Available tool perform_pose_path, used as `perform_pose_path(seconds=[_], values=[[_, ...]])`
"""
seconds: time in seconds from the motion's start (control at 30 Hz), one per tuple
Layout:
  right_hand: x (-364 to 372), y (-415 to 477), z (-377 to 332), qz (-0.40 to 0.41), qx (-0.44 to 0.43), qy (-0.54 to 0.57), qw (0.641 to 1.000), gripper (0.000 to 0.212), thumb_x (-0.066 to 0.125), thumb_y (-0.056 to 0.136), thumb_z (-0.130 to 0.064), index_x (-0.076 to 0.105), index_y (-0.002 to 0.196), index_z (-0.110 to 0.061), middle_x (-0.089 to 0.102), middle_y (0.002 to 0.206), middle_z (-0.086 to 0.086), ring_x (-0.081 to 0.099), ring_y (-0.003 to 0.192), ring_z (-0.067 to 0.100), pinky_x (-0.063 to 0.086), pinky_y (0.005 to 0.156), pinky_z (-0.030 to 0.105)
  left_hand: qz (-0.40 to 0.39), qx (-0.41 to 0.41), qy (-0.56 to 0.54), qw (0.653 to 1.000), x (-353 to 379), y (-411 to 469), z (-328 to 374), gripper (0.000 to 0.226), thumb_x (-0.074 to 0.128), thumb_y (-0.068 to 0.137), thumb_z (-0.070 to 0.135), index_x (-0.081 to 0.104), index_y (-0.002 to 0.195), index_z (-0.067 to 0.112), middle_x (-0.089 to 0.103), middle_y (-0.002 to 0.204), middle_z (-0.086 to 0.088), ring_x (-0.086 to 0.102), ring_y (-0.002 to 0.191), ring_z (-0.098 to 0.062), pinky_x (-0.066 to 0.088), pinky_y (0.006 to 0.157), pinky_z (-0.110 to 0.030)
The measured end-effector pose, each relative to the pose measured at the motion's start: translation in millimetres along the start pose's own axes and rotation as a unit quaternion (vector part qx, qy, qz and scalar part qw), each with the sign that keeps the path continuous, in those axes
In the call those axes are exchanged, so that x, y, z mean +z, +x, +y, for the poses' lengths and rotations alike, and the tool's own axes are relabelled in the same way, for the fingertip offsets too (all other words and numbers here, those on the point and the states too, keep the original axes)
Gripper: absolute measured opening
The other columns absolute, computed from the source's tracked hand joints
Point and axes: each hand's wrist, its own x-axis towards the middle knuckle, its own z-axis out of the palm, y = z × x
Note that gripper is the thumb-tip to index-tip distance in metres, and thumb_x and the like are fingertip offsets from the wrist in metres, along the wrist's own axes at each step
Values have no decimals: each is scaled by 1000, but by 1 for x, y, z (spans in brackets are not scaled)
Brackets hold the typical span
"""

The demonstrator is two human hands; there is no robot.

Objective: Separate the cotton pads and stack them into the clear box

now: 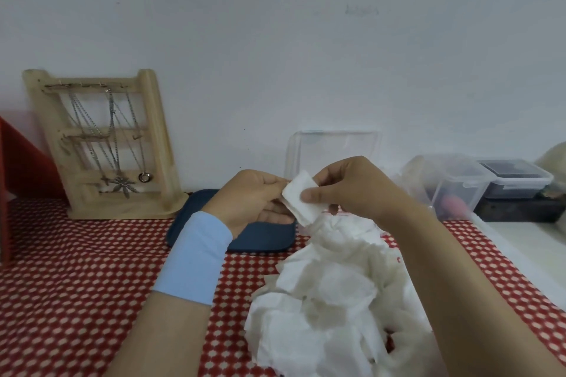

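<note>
A small stack of white cotton pads [301, 199] is held in the air between both hands. My left hand [255, 200] grips its left edge, with a light blue band on that wrist. My right hand [349, 187] pinches the stack's right side, thumb on the front pad. Below them a big loose heap of white cotton pads [330, 300] lies on the red dotted tablecloth. The clear box [333, 147] stands behind the hands against the wall; its lower part is hidden by them.
A dark blue lid [263, 239] lies flat under my left hand. A wooden jewellery stand [104, 144] with chains stands at the back left, a red object [18, 168] at the far left. Clear lidded containers [477, 184] sit at the back right.
</note>
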Motion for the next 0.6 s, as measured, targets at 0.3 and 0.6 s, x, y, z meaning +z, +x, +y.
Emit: perform_pose_path(seconds=[0.3, 0.6], values=[[4, 3, 9, -14, 31, 0, 999, 29, 87, 77, -23, 71, 100, -19, 73, 83, -6, 67, 67, 3, 53, 60, 20, -29, -1, -6, 1000, 4, -2, 4, 41, 63, 95, 39, 71, 112, 4, 78, 100, -14, 77, 94, -26, 63, 77, -31], [-3, 3, 10, 15, 14, 35, 999, 24, 81, 84, -32, 74, 94, -11, 73, 74, -1, 63, 61, 10, 50, 55, 20, 28, 24, -100, 994, 8, 8, -7, 29, 71, 90, 1, 67, 118, 4, 78, 107, -9, 75, 99, -21, 61, 77, -25]])
